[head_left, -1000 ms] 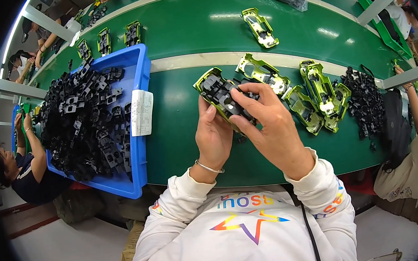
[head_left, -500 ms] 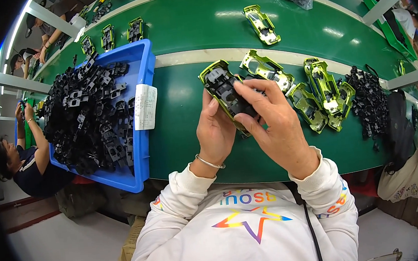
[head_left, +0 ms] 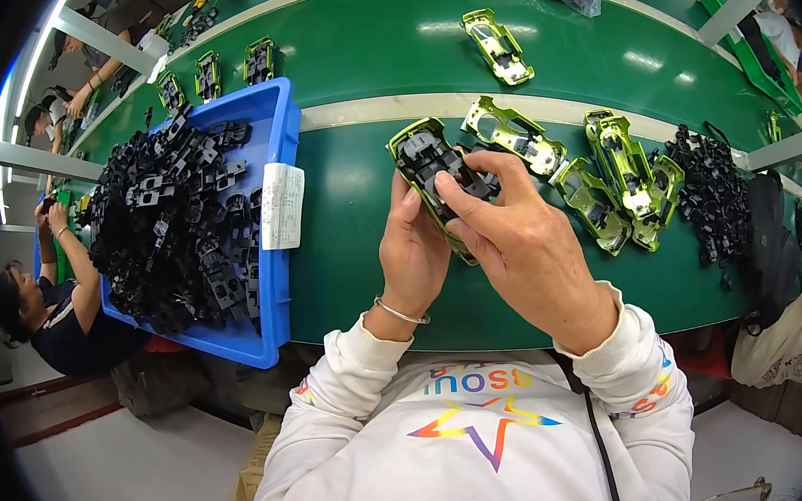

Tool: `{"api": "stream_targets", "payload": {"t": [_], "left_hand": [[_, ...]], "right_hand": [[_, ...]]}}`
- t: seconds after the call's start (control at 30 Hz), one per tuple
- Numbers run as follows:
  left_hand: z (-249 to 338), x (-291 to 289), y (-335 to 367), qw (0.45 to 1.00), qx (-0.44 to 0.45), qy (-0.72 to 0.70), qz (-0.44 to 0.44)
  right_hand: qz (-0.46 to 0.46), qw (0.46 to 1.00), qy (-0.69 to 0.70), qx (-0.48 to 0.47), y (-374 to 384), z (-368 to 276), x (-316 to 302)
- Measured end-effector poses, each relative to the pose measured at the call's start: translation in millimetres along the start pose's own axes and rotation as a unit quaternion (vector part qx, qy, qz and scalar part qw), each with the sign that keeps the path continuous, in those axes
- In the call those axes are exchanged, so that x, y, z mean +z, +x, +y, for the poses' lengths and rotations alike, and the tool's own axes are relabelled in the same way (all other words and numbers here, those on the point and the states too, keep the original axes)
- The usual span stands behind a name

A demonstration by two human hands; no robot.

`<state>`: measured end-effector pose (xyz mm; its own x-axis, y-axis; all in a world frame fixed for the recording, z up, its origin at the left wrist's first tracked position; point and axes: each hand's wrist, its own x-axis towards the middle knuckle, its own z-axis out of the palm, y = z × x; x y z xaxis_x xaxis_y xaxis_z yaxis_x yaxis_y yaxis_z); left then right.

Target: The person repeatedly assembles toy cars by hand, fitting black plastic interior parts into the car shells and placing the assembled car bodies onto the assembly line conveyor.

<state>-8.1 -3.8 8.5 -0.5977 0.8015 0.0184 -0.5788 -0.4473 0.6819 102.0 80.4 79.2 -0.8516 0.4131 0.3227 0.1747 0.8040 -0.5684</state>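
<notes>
Above the near edge of the bench, my left hand (head_left: 413, 259) is closed around a yellow-green toy car body (head_left: 398, 146), tilted with its hollow side up. A black plastic interior part (head_left: 426, 158) lies inside the shell. My right hand (head_left: 530, 249) grips that black part from the right, its thumb pressed onto the middle and its index finger curled at the side. The lower end of the car is partly hidden behind my fingers. Beyond my right hand lie several loose yellow-green car shells (head_left: 517, 137).
At my left stands a blue bin (head_left: 283, 127) heaped with black plastic parts (head_left: 168, 204). Another pile of black parts (head_left: 706, 190) lies at the right. A belt (head_left: 365, 53) carries several car bodies (head_left: 498, 48). Co-workers (head_left: 63, 309) sit on both sides.
My right thumb has moved up and left onto the middle of the black part, and the index finger has shifted off it. The car on the far belt has slid slightly left.
</notes>
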Motion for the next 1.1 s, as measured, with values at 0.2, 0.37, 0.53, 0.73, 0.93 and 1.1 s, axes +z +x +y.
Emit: {"api": "stream_targets", "payload": {"t": [0.2, 0.37, 0.53, 0.73, 0.93, 1.1], "left_hand": [[3, -3, 2, 1.0, -0.017, -0.013, 0.014], [4, 1, 3, 1.0, -0.005, 0.015, -0.005], [3, 6, 1, 0.997, 0.01, 0.077, 0.011], [-6, -5, 2, 0.997, -0.022, 0.066, 0.018], [33, -26, 28, 0.985, 0.061, 0.148, 0.062], [40, -50, 51, 0.975, 0.079, 0.176, 0.11]], "right_hand": [[-0.009, 1.0, -0.012, -0.017, 4, 1, -2], [-0.009, 0.999, -0.037, -0.024, 2, 3, -4], [-0.015, 0.992, -0.112, -0.051, -1, -1, -8], [0.005, 0.996, -0.033, -0.087, -6, 23, -16], [0.088, 0.994, 0.07, 0.007, -39, 56, -21], [-0.015, 0.999, 0.046, 0.025, -56, 52, 13]]}}
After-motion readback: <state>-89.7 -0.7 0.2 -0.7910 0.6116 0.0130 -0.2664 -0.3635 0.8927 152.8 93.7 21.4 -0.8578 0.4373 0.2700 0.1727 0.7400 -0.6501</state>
